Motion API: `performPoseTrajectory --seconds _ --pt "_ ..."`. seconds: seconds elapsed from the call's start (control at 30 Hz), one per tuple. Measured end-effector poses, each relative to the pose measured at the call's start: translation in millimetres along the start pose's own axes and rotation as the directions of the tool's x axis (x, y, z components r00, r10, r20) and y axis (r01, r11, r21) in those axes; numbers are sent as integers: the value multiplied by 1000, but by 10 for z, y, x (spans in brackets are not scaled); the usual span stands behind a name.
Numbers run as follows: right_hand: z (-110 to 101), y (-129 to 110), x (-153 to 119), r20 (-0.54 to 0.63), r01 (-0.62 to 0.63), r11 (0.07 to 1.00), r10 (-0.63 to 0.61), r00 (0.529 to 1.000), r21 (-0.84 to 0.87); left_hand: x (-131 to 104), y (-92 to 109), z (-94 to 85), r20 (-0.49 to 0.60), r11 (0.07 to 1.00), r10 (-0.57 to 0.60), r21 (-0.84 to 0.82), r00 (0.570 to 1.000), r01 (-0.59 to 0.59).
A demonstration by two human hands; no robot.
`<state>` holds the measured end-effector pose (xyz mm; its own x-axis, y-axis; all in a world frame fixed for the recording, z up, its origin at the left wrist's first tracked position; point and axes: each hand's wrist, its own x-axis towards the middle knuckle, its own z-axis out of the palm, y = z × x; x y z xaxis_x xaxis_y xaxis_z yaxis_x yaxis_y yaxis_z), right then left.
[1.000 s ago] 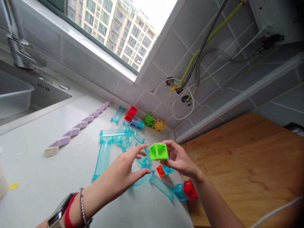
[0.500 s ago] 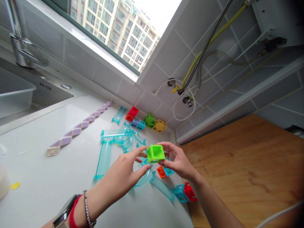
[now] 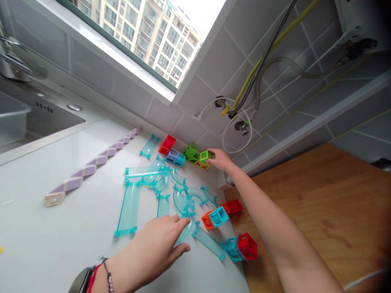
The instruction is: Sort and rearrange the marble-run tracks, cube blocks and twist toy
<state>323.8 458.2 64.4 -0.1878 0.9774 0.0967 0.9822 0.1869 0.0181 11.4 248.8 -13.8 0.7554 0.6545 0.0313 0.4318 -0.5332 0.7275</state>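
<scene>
Two hands were close about the green cube [image 3: 204, 156] half a second ago, above the turquoise track pieces [image 3: 128, 207]; now the right hand [image 3: 220, 159] alone has it, pinched by one side between thumb and fingers. The cube has gone to the back of the desk [image 3: 88, 228] and is over the yellow block [image 3: 202, 165], next to the darker green blocks [image 3: 191, 152] by the tiled wall. Whether it rests on the yellow one or hangs just above cannot be told. As a judgement, the work has passed from handling the cube in mid-air to placing it within that row.

The left hand [image 3: 155, 246] has come away from it and grips nothing; its thumb stands well apart from the loosely bent fingers, in front of the track pieces. With the right hand moved off, the orange and blue blocks [image 3: 215, 218] near the desk's edge show more fully.

As for containers, the sink [image 3: 58, 126] holds a clear plastic tub [image 3: 14, 122], cut off by the left edge, and nothing can be made out inside it. Several blocks are open-sided frames; what sits within them is too small to tell.
</scene>
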Motion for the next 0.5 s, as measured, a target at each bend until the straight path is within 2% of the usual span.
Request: performPoseTrajectory --seconds 0.2,0.5 --pt "149 24 440 16 -21 998 22 1000 -60 -26 70 -76 21 1000 16 14 1000 -16" --pt "293 100 673 43 -32 994 37 998 -108 -9 121 -120 112 998 -6 56 994 0"
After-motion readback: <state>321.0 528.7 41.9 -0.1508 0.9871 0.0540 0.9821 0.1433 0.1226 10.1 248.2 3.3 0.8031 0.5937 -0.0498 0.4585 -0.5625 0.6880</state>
